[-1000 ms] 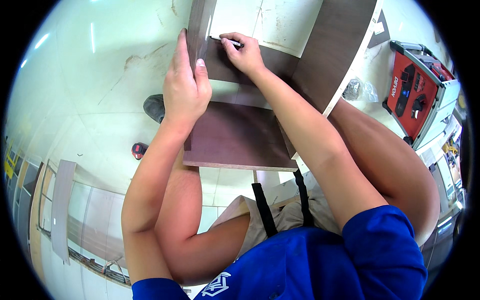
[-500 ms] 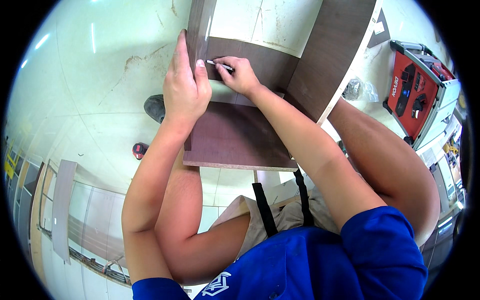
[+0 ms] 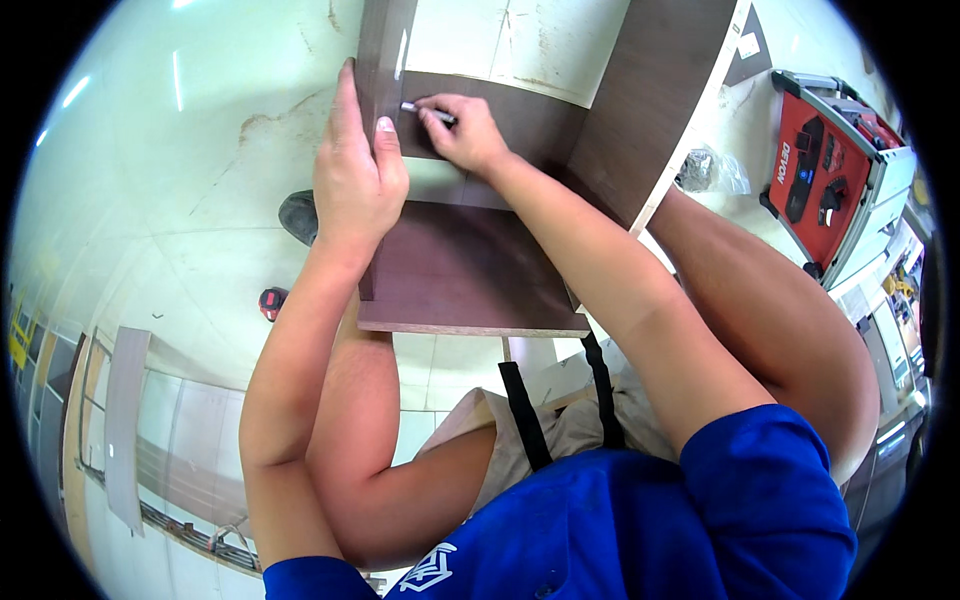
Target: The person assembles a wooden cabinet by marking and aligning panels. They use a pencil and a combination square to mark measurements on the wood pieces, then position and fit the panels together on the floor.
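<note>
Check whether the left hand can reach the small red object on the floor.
Probably yes: the object lies visible beside the forearm, though the left hand is against the brown panel.

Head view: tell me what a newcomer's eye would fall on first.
Probably the bright blue shirt at the bottom, then the dark brown frame at upper centre, its left board touched by the left hand while the right hand holds a slim pen-like tool. The red-and-grey case at upper right likely stands out too.

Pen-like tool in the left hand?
No: the right hand holds the tool, while the left hand rests against a brown panel.
</note>
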The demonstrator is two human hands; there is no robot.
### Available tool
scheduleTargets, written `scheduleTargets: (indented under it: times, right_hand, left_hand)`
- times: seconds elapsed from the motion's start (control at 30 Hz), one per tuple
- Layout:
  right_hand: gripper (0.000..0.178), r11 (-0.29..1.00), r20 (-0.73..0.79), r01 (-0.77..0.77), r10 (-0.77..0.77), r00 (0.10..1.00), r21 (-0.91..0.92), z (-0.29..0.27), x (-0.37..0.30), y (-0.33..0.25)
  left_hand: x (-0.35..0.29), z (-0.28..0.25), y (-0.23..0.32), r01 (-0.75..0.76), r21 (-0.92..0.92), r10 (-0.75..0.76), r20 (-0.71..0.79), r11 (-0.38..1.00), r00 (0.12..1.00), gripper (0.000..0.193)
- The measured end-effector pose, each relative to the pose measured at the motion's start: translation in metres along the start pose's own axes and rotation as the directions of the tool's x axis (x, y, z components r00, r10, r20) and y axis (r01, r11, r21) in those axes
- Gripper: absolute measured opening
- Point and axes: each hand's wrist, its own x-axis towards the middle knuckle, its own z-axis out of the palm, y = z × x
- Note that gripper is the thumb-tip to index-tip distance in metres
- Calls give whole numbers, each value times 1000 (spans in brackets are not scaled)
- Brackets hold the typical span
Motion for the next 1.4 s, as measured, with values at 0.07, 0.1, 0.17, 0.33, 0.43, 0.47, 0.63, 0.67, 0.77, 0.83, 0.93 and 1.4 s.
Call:
scheduleTargets:
  times: [0.07,0.1,0.17,0.33,0.43,0.47,0.63,0.67,0.77,0.83,0.93,1.4]
  right_hand:
    - [21,996,93,53,-46,995,-74,6,-10,5]
    - [21,997,128,53,-44,991,-63,9,-15,7]
    - [22,994,156,70,-57,986,-82,11,-19,9]
    - [21,997,72,47,-43,997,-68,3,1,7]
    - [20,992,27,51,-48,998,-112,-6,22,5]
    - [20,992,32,51,-48,998,-117,-7,26,5]
    - [19,994,18,34,-32,999,-108,-16,37,6]
    - [19,994,14,34,-32,999,-100,-17,38,4]
    - [19,995,-41,49,-53,998,-82,-19,41,-3]
    - [20,993,-34,36,-40,999,-111,-20,39,-7]
    - [24,960,14,206,-207,978,-192,-15,24,-1]
    - [19,880,108,159,-124,986,-448,10,-3,-29]
  left_hand:
    - [0,-2,0,27,-9,-27,15,1000,1000,55]
    - [1,-2,2,39,-15,-39,23,999,999,55]
    - [1,-1,5,38,-27,-37,20,999,999,55]
    - [2,-1,2,-34,-2,34,-6,999,999,59]
    - [2,0,2,-27,-2,27,-5,1000,1000,58]
    - [2,-1,3,-5,-6,5,6,1000,1000,56]
    - [2,-2,7,29,-29,-28,24,999,999,55]
    - [2,-2,8,25,-28,-25,23,999,999,55]
    - [2,-2,5,11,-18,-10,12,1000,1000,54]
    - [1,-2,5,6,-16,-6,9,1000,1000,54]
    - [2,-2,6,10,-19,-9,15,1000,1000,55]
    - [1,-2,7,44,-40,-44,10,998,999,59]
